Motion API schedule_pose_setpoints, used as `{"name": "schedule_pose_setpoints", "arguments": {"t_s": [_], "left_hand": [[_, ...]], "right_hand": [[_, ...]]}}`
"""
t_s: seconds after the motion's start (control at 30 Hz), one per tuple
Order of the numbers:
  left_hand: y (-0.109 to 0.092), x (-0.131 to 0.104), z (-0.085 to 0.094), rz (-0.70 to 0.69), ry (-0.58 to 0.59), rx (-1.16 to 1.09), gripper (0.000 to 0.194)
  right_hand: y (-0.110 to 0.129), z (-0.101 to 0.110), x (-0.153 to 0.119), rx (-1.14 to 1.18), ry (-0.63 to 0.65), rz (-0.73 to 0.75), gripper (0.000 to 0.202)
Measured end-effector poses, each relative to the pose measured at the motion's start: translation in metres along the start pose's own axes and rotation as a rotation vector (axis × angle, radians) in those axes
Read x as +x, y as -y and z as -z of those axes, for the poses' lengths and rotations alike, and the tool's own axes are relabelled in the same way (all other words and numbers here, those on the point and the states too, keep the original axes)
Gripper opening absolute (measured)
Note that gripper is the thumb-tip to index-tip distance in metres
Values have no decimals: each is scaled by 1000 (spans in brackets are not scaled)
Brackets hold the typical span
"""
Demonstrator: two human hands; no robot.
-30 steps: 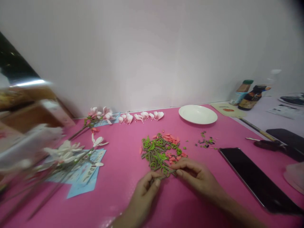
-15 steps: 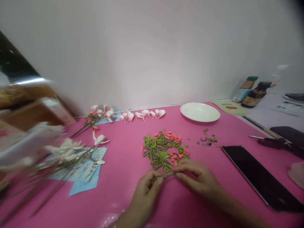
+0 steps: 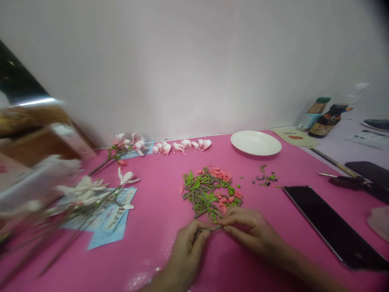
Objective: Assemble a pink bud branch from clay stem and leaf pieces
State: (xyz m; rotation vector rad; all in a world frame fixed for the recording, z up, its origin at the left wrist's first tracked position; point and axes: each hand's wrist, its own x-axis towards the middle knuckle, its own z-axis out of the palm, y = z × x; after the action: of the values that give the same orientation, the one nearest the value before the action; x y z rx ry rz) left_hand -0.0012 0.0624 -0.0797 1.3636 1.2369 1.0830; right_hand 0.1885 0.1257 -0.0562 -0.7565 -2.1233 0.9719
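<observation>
Left hand (image 3: 188, 247): bare, thumb and forefinger pinched together on one end of a thin brownish-green plastic stem piece (image 3: 215, 228); other fingers curled. Right hand (image 3: 252, 231): bare, thumb and forefinger closed at the stem piece's other end. The stem piece: one, roughly level, spanning the two hands on the near side of a loose pile of small green, brown and coral-pink plastic parts (image 3: 202, 192); its ends hidden by fingers.

Surface: bright pink tabletop covering (image 3: 158, 211). Beyond the pile, one row of pale pink petal-shaped pieces (image 3: 186, 145) along the wall, and, right of the row, one shallow white oval-looking plate (image 3: 255, 142). Right of the pile, a scatter of tiny green and dark scraps (image 3: 267, 178); nearer, one black flat smartphone (image 3: 331, 223), lying slantwise. Left side: white artificial blossoms on brown stems (image 3: 83, 190), over light blue printed paper sheets (image 3: 111, 227); behind them, a pink-and-white artificial blossom sprig (image 3: 121, 146). Far right: one dark bottle with a tan label (image 3: 325, 123), tilted in view.
</observation>
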Motion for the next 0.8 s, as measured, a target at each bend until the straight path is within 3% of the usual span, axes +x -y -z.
{"name": "schedule_pose_setpoints", "arguments": {"t_s": [0.23,0.37,0.6,0.8], "left_hand": [[3,-2,0,-10,30,56,24],[2,-2,-1,-2,5,-32,24],[2,-2,-2,59,21,-305,28],[11,3,-6,219,184,-729,38]], "right_hand": [[-2,-2,-1,49,44,-34,14],[-1,-4,-2,114,-32,-84,14],[4,2,1,174,-64,-177,15],[0,5,1,286,-180,-281,24]]}}
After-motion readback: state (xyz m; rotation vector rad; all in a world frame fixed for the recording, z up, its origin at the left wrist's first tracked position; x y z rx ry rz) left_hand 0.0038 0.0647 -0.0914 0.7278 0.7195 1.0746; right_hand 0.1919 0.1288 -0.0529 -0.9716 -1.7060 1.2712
